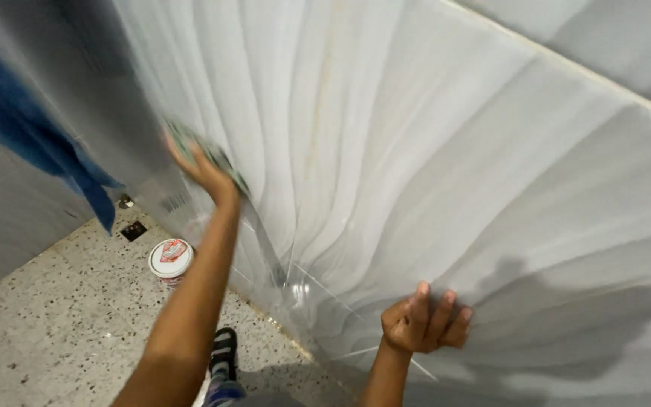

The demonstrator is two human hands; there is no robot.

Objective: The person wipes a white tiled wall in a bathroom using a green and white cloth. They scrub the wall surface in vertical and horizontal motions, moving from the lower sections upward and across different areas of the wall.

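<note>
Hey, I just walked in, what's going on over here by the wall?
A person is working on a glossy tiled wall with grey wavy veining. The left hand presses a greenish scrub pad flat against the tiles, arm stretched out. The right hand rests lower down on the wall, fingers curled. On the speckled floor stand a small white tub and the person's sandalled foot. A blue cloth hangs at left.

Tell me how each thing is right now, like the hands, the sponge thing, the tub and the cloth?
Left hand: raised, pressing a pad flat on the wall.
Scrub pad: greenish, pinned under the left hand's fingers.
Right hand: fingers curled, resting against the tiled wall.
White tub: upright on the speckled floor, lid on.
Blue cloth: hanging down.
</note>
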